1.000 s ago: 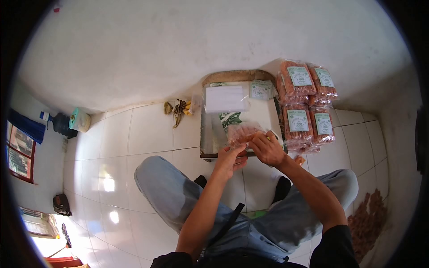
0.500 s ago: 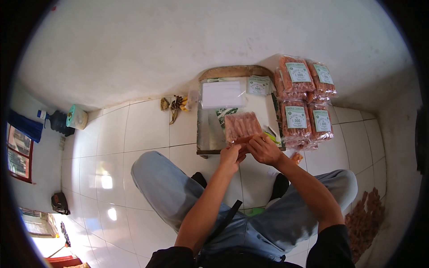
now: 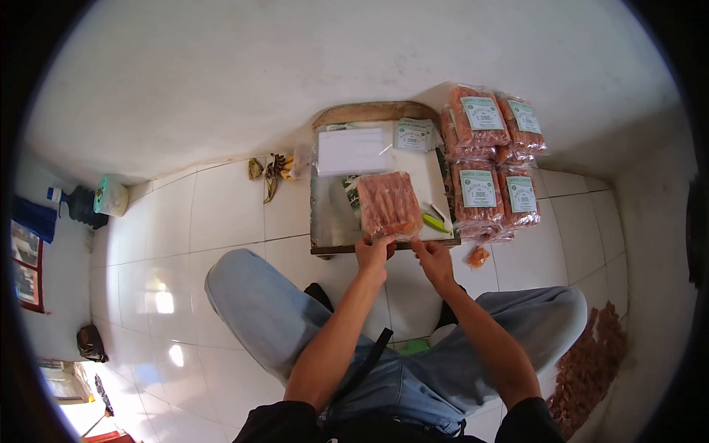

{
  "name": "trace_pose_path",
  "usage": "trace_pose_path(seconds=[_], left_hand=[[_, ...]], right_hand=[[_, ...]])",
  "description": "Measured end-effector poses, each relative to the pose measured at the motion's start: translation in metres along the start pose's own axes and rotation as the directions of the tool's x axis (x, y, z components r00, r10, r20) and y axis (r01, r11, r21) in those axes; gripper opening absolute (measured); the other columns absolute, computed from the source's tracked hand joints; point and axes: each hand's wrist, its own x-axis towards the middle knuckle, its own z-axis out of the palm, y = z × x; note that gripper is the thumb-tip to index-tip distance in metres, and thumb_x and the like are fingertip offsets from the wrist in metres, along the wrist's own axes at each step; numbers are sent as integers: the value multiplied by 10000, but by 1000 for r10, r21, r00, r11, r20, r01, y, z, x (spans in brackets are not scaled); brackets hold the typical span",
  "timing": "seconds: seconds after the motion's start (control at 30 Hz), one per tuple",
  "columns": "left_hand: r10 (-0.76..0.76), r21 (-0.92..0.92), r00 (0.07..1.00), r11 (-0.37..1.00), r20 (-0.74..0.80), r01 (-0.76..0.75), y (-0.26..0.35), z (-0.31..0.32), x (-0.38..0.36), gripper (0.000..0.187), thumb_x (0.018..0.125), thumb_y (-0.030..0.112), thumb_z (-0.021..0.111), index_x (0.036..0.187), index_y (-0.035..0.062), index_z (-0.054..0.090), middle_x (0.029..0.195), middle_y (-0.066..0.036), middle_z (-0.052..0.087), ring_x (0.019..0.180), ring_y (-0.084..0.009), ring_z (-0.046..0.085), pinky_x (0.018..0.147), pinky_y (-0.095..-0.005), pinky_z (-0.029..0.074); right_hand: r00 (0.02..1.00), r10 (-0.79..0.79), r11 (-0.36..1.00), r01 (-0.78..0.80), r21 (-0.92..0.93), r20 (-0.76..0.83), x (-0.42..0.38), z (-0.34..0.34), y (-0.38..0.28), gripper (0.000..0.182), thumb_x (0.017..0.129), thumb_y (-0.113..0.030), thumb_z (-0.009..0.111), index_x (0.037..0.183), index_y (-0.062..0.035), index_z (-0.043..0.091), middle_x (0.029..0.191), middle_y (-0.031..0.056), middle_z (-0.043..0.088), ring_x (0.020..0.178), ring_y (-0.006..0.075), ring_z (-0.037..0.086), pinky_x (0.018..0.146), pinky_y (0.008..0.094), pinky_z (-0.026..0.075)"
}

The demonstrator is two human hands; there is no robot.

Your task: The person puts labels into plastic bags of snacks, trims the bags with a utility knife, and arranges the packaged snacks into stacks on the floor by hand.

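Observation:
A clear plastic bag of reddish-brown sticks lies flat on the low table, near its front edge. At the bag's lower left corner, my left hand pinches the plastic. My right hand has its fingers closed on the bag's lower right corner. Right of the bag, a green-handled tool rests on the table. White sheets and a stack of printed labels lie behind the bag.
Labelled full packs are stacked right of the table. A small orange-brown packet lies on the floor. Bananas sit left of the table. Loose brown pieces are heaped at the lower right. A lidded container stands far left.
My hands have moved down and apart to the bag's two lower corners. More of the bag now shows, with sticks reaching nearer its lower end. The view has shifted slightly.

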Motion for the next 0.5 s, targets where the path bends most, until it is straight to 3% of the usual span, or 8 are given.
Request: trace_pose_path(seconds=[0.03,0.07,0.3,0.37,0.5], left_hand=[[26,23,999,999,-21,-26,-4,-1,-1,345,754,23,726,1035,17,525,836,-85,644,681,-157,646,599,-258,536],[53,48,998,998,-43,-51,-8,-1,-2,245,756,45,734,953,41,590,825,-70,666,672,-157,653,611,-259,541],[71,56,997,996,-34,-69,-26,-8,10,218,754,22,723,940,28,610,807,-69,667,644,-153,651,580,-251,527],[25,35,998,999,65,-28,-25,-10,9,438,724,-17,737,1048,-5,443,840,-128,617,639,-172,617,530,-282,498],[41,46,999,998,-8,-41,-31,-12,14,447,720,-24,734,1056,-5,439,852,-126,612,637,-166,608,521,-280,489]], right_hand=[[955,224,923,-272,272,196,0,1,1,325,873,-334,701,958,-22,670,773,19,615,651,122,548,509,265,410],[952,212,906,-277,321,222,-3,5,1,369,868,-348,708,989,-2,667,700,0,579,602,80,510,508,230,398],[916,289,794,-392,464,280,14,27,23,323,863,-317,719,925,-8,648,662,-4,539,519,76,453,441,222,340],[909,303,735,-413,538,285,13,30,27,293,856,-305,730,834,-32,623,651,-7,533,499,72,441,417,228,319],[903,318,703,-428,568,288,14,33,29,264,841,-266,742,783,-52,598,649,-7,537,496,70,448,410,221,299]])
